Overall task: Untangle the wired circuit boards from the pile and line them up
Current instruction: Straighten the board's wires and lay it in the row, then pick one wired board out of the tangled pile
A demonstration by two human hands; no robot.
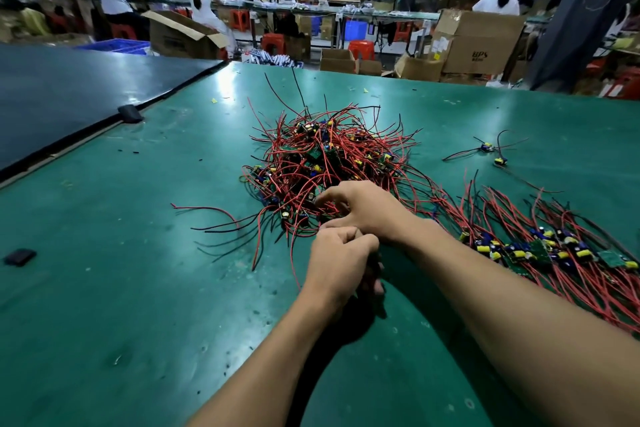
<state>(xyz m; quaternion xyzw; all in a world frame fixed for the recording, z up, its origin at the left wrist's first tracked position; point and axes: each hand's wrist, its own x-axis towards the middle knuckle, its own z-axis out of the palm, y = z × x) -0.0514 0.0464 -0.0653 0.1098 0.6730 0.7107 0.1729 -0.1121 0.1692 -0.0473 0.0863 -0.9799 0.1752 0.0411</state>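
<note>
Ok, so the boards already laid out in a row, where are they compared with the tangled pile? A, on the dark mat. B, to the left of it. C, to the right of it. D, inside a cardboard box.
C: the row of boards lies on the green table to the right of the tangled pile, with their red wires fanned out alongside.

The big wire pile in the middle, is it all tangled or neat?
Tangled. In the pile, red and black wires cross every way, with small boards buried among them.
</note>
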